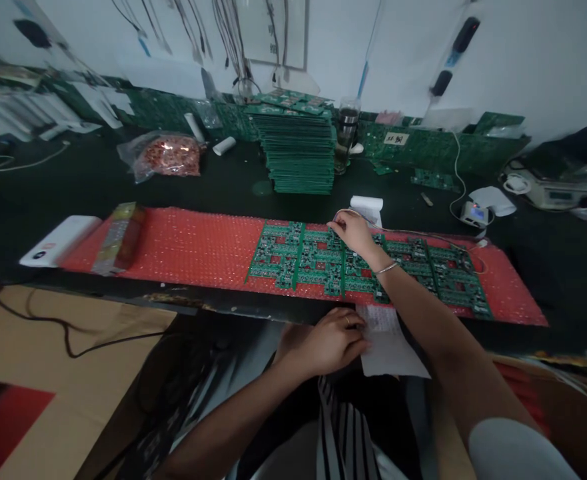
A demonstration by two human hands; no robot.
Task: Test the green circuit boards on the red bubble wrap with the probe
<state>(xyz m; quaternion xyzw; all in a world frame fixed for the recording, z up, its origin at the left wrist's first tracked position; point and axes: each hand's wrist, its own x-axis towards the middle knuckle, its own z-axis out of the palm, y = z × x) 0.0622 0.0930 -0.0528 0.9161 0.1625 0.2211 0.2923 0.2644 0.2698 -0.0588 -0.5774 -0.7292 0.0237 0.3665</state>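
My right hand (354,233) reaches over a row of green circuit boards (318,260), its fingertips pinched together at the boards' far edge. What lies in the pinch is too small to make out. A thin cable (413,231) loops past these fingers and runs right to a small white connector (482,243). Below the table's front edge, my left hand (334,339) has its fingers closed at the left side of a white sheet of paper (393,353), which carries small print on its upper part. The boards lie on red bubble wrap (198,247).
Behind stands a tall stack of green boards (300,153) beside a glass bottle (346,137). A tape-wrapped block (120,237) and a white power bank (60,241) sit at left. Farther back are a bag of copper-coloured parts (170,155), a paper roll (366,203) and a small device (474,213).
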